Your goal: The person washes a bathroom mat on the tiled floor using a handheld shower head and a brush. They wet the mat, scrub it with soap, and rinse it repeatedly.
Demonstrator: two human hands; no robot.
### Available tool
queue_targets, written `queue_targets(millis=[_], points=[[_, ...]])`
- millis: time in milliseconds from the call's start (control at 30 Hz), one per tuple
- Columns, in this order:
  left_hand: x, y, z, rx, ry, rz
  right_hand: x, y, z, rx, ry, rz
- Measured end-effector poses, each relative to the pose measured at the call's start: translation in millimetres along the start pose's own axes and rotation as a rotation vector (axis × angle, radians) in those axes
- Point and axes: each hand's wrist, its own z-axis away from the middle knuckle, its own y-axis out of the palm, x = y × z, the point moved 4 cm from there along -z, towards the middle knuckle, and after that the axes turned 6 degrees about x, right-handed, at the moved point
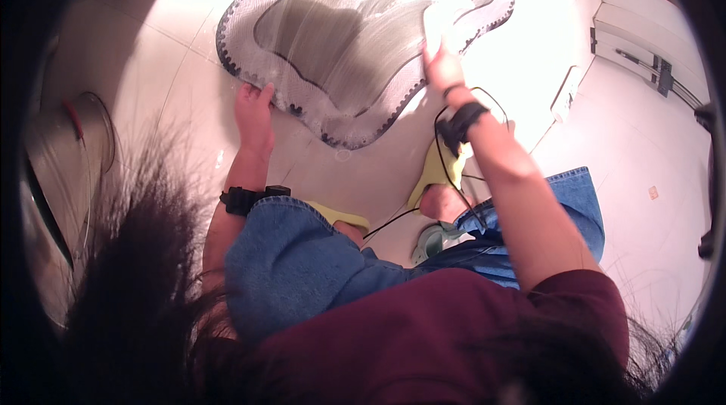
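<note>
A wavy-edged grey floor mat (pixel 317 47) with a dark scalloped border lies on the pale tiled floor, streaked with whitish suds. At its lower left edge, my left hand (pixel 255 113) pinches the rim between thumb and fingers. Over the mat's right side reaches my right hand (pixel 444 67), closed around a whitish object (pixel 439 22) that is overexposed and blurred; its kind cannot be told. Foam spreads on the mat beyond it. Both wrists wear black bands, and a thin black cable loops by the right one.
A rounded vessel-like object (pixel 93 133) stands at the left. Yellow slippers (pixel 434 169) are on my feet, with a greenish container (pixel 429 243) between my legs. At the right, a white oblong object (pixel 565 94) lies near the raised ledge (pixel 635 45).
</note>
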Motion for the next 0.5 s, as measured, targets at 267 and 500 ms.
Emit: queue_targets(millis=[267, 500], points=[[9, -7, -15, -0.065, -0.059, -0.098, -70, -1, -5, 0.049, 0.022, 0.060], [-82, 49, -10, -0.058, 0.216, -0.593, -100, -66, -76, -0.052, 0.168, -0.242]])
